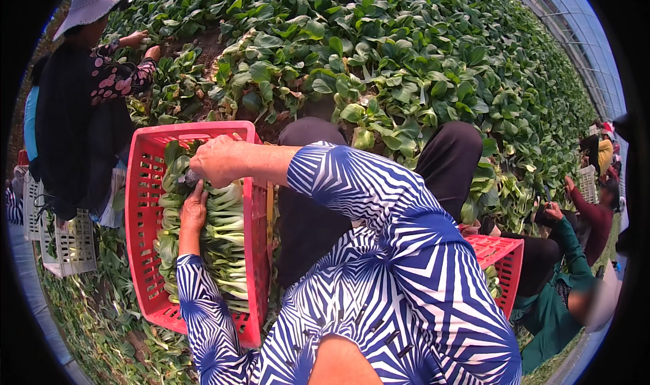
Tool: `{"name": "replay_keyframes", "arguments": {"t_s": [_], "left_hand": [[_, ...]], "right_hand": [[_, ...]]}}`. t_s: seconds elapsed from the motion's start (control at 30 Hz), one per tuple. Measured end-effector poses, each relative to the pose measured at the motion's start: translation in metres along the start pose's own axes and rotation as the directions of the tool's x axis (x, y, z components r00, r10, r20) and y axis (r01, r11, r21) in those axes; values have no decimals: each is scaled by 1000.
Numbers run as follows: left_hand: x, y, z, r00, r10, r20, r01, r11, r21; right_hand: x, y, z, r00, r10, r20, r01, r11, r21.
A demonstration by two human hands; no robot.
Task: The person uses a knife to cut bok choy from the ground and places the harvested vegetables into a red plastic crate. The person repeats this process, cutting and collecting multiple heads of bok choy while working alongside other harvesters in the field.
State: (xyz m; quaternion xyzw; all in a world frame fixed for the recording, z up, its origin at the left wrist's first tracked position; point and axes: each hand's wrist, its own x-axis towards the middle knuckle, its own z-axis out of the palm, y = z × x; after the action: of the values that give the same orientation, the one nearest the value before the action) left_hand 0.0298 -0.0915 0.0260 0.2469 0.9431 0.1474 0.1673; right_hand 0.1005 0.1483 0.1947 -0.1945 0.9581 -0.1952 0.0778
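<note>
Both of my hands are inside a red plastic crate, over rows of bok choy laid with pale stalks towards me. My right hand reaches across and is curled near the crate's far end. A small grey object shows at its fingers; what it is cannot be made out. Just below, my left hand lies against the bok choy leaves, its fingertips close to the grey object. Whether the left fingers grip anything is hidden.
Growing bok choy spreads ahead of my knees. A person in a hat works at the left near white crates. On the right are another red crate and a person in green sleeves. Cut leaves litter the ground.
</note>
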Motion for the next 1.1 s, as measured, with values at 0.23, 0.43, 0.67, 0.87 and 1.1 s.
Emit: {"name": "replay_keyframes", "arguments": {"t_s": [0.23, 0.43, 0.67, 0.87, 1.1], "left_hand": [[1, 3, 3, 998, 42, -39, -42, 999, 13], [-16, 16, -12, 984, 153, -95, -149, 988, 49], [-61, 76, -113, 974, 227, 13, -227, 973, -46], [-18, 218, -194, 826, 544, -147, -511, 612, -604], [57, 362, -138, 718, 695, -23, -358, 341, -869]], "right_hand": [[-76, 31, -117, 958, 113, -265, -86, 990, 113], [-188, 64, -169, 914, 283, -290, -266, 959, 98], [-269, 94, -154, 881, 468, -66, -450, 873, 189], [-198, 70, -176, 882, 183, -434, 110, 815, 569], [-139, 119, -139, 600, 90, -795, 516, 715, 471]]}}
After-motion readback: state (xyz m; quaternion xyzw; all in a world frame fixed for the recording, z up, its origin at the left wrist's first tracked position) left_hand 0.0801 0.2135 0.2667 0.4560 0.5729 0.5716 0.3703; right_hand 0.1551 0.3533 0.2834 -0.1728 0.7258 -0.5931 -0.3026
